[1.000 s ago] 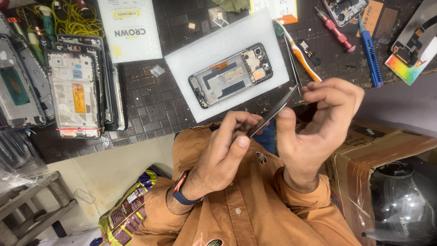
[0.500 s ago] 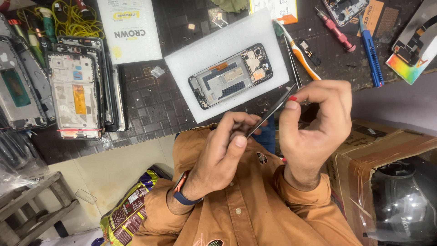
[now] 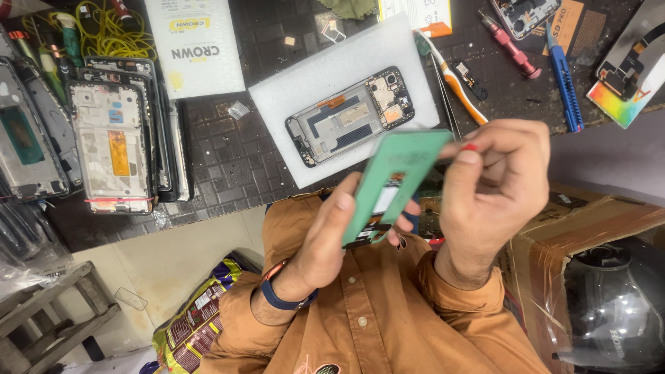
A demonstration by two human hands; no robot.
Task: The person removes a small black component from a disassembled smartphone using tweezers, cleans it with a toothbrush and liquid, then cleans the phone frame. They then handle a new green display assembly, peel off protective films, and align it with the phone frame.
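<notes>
Both hands hold a thin green phone panel (image 3: 396,181) in front of my orange shirt, its flat face turned toward the camera. My left hand (image 3: 331,239) grips its lower end with the thumb on the face. My right hand (image 3: 493,185) pinches its upper right edge between thumb and fingers. Just beyond the hands, an opened phone frame (image 3: 350,116) with exposed boards lies on a white foam sheet (image 3: 298,86) on the dark workbench (image 3: 222,159).
Several stripped phone frames (image 3: 111,135) are stacked at the left. A white packet (image 3: 195,43), an orange-white brush (image 3: 454,79), a red screwdriver (image 3: 511,43) and a blue knife (image 3: 566,83) lie on the bench. A cardboard box (image 3: 596,215) and a black helmet (image 3: 609,312) sit at the right.
The panel was edge-on to the camera and looked like a thin dark strip; both hands have turned it so its green face now shows.
</notes>
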